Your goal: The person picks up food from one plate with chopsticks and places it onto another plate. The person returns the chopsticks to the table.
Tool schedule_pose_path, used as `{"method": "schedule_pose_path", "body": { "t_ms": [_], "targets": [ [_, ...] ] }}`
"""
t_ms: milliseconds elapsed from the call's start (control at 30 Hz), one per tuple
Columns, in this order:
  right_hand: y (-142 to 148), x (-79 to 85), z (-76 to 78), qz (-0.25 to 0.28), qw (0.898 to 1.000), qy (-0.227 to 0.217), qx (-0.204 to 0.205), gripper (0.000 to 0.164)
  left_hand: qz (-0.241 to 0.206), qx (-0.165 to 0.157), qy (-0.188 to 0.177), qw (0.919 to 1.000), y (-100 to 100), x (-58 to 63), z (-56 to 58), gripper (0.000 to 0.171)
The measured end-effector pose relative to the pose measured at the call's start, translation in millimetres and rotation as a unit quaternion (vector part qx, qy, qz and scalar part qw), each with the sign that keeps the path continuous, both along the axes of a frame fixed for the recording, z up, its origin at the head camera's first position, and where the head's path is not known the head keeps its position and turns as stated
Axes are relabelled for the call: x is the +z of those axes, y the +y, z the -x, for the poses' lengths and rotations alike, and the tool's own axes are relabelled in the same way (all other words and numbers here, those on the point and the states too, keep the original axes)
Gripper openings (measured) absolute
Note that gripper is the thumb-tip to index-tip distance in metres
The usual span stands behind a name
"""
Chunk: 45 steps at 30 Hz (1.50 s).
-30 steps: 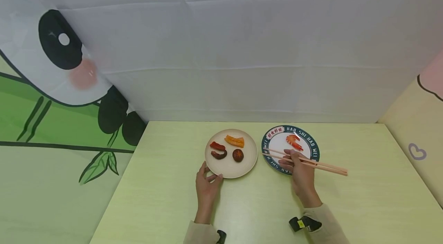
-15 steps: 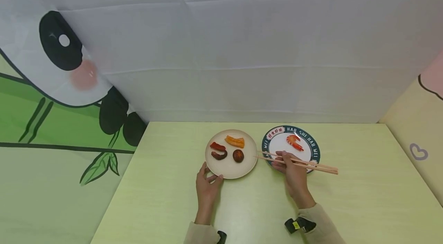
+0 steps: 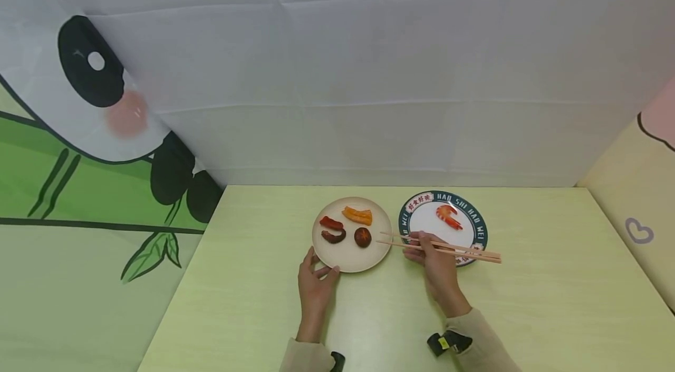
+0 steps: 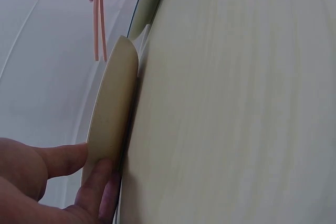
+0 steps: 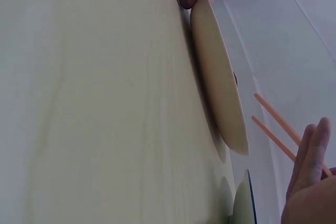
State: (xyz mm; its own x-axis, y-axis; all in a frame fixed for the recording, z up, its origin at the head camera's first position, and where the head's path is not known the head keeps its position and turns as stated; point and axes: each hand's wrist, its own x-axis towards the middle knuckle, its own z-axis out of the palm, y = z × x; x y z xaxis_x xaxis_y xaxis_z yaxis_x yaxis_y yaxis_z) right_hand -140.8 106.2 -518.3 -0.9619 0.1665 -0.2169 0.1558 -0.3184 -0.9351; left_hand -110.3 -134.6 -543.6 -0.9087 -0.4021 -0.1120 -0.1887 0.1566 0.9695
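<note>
My left hand (image 3: 318,287) grips the near-left rim of a cream plate (image 3: 350,259), thumb at the rim and fingers against its side in the left wrist view. On that plate lie a brown mushroom cap (image 3: 362,237), an orange-yellow strip (image 3: 357,215), a red piece (image 3: 331,223) and a dark curved piece (image 3: 333,236). My right hand (image 3: 442,278) holds a pair of wooden chopsticks (image 3: 469,253). Their slightly parted tips hover over the cream plate's right side, close to the mushroom, with nothing between them. Behind the hand, a shrimp (image 3: 448,217) rests on a blue-rimmed plate (image 3: 479,224).
Both plates stand on a pale yellow-green table (image 3: 554,278), a small gap between them. A white cloth backdrop (image 3: 369,96) rises behind the table's far edge. Printed panels flank the table left and right.
My right hand has moved left with the chopsticks, whose tips have passed from the blue-rimmed plate to over the cream plate. The left hand and the food have stayed put.
</note>
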Motion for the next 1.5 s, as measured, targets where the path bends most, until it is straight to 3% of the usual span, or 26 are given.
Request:
{"method": "schedule_pose_path", "body": {
  "t_ms": [967, 1500],
  "targets": [
    [-23.8, -12.2, 5.5, -0.027, 0.999, 0.004, 0.025, 0.036, -0.006, -0.001, 0.007, 1.0000, 0.2, -0.3, -0.6, 0.078],
    [-34.1, -11.0, 1.9, -0.022, 0.999, 0.008, 0.033, 0.032, -0.005, -0.004, 0.007, 1.0000, -1.1, 3.1, -2.2, 0.078]
  ]
}}
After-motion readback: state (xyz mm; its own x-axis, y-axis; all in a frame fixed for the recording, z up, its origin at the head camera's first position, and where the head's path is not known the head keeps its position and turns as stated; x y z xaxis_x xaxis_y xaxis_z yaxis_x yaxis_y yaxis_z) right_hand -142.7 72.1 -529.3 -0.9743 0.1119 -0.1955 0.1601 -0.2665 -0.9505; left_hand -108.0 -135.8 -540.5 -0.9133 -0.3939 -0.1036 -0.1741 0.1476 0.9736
